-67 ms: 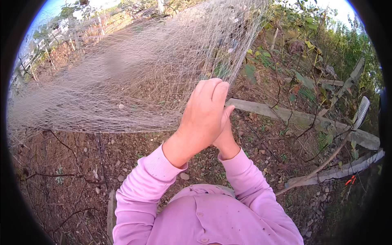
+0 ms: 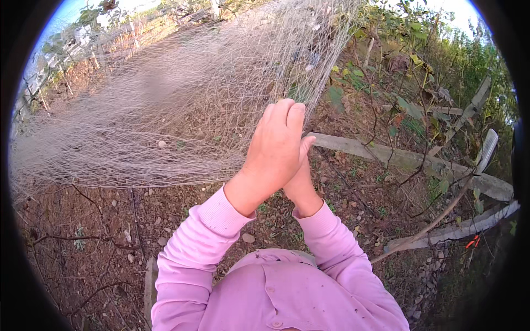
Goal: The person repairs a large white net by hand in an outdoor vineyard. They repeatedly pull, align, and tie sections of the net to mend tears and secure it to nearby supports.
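A pale, fine-meshed net (image 2: 182, 110) is stretched across the upper left and gathers into strands where my two hands meet. My left hand (image 2: 272, 146) is in front, its back toward me, with the fingers bent over the gathered net edge. Pressed close behind it is my right hand (image 2: 301, 185). The left hand covers most of that one, and its fingers do not show. From the hands, the bunched strands rise toward the top of the view. Both forearms are in pink sleeves.
A grey concrete post (image 2: 359, 148) lies slantwise to the right of my hands. Beyond it are a second slab (image 2: 458, 227), a curved stick (image 2: 430, 226) and thin vines with leaves (image 2: 408, 107). Stony brown soil (image 2: 99, 215) with dry twigs lies below the net.
Both hands have risen slightly and shifted a little to the left. The net's lower edge sags slightly lower near the left hand.
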### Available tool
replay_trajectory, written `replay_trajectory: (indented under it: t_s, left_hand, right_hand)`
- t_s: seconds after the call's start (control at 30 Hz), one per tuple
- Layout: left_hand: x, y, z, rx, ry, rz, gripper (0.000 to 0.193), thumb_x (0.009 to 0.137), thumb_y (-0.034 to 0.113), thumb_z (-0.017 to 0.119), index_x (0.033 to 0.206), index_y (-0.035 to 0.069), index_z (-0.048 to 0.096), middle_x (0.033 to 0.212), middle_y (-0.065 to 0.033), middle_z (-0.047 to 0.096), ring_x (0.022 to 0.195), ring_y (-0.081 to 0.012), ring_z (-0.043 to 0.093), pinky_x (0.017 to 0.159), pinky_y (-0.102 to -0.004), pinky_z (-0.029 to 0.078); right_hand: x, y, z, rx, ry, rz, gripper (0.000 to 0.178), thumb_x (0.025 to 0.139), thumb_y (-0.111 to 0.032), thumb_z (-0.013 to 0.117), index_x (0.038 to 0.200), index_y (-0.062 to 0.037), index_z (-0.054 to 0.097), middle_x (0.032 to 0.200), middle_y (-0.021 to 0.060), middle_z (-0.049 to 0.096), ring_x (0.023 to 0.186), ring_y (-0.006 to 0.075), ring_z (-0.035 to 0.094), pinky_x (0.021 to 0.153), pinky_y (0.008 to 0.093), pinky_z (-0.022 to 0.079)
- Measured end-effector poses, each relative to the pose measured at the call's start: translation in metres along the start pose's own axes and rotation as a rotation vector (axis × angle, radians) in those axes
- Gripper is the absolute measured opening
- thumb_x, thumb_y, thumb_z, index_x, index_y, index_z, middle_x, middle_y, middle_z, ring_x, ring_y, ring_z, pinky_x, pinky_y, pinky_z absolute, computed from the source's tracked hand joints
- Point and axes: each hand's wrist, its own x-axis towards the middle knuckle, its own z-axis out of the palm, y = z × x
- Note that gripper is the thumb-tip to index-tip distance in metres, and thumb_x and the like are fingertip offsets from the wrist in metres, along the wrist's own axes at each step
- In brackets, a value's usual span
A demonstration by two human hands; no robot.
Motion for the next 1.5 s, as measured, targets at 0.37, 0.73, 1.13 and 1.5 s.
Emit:
replay_trajectory:
  t_s: [0.37, 0.73, 1.13, 1.5]
  left_hand:
    - [-0.023, -0.011, 0.044, -0.274, 0.080, -0.170, 0.007, 0.084, 0.000, 0.064, 0.090, 0.003, 0.060, 0.082, -0.0128, 0.056, 0.074, -0.0340, 0.058, 0.065, -0.0415, 0.048]
    - [-0.024, -0.023, 0.041, -0.063, 0.114, -0.075, 0.007, 0.083, 0.002, 0.060, 0.086, 0.006, 0.056, 0.080, -0.0119, 0.050, 0.076, -0.0335, 0.056, 0.065, -0.0438, 0.048]
    - [-0.027, -0.018, 0.046, 0.010, 0.061, -0.110, 0.008, 0.084, -0.002, 0.064, 0.089, 0.003, 0.060, 0.079, -0.0132, 0.051, 0.071, -0.0329, 0.056, 0.062, -0.0407, 0.047]
    - [-0.021, -0.021, 0.060, 0.014, 0.072, -0.105, 0.011, 0.082, -0.002, 0.064, 0.083, 0.004, 0.056, 0.077, -0.0133, 0.049, 0.071, -0.0343, 0.055, 0.063, -0.0428, 0.047]
  right_hand:
    - [-0.022, 0.006, -0.023, 0.305, 0.051, 0.231, 0.022, 0.091, -0.003, 0.065, 0.112, 0.0019, 0.062, 0.100, 0.0073, 0.070, 0.089, 0.0118, 0.066, 0.077, 0.0285, 0.053]
    - [0.051, -0.008, -0.082, 0.189, 0.282, -0.010, 0.038, 0.090, -0.001, 0.068, 0.126, -0.0008, 0.057, 0.111, 0.0049, 0.064, 0.088, 0.0075, 0.061, 0.079, 0.0228, 0.052]
    - [0.105, 0.021, -0.074, 0.291, 0.260, -0.097, 0.003, 0.091, 0.000, 0.066, 0.094, 0.0011, 0.067, 0.083, 0.0023, 0.069, 0.073, 0.0079, 0.064, 0.068, 0.0230, 0.053]
    - [0.103, 0.040, -0.111, 0.561, 0.451, -0.112, 0.007, 0.101, -0.006, 0.054, 0.094, -0.0041, 0.055, 0.083, 0.0021, 0.063, 0.071, 0.0082, 0.061, 0.064, 0.0217, 0.048]
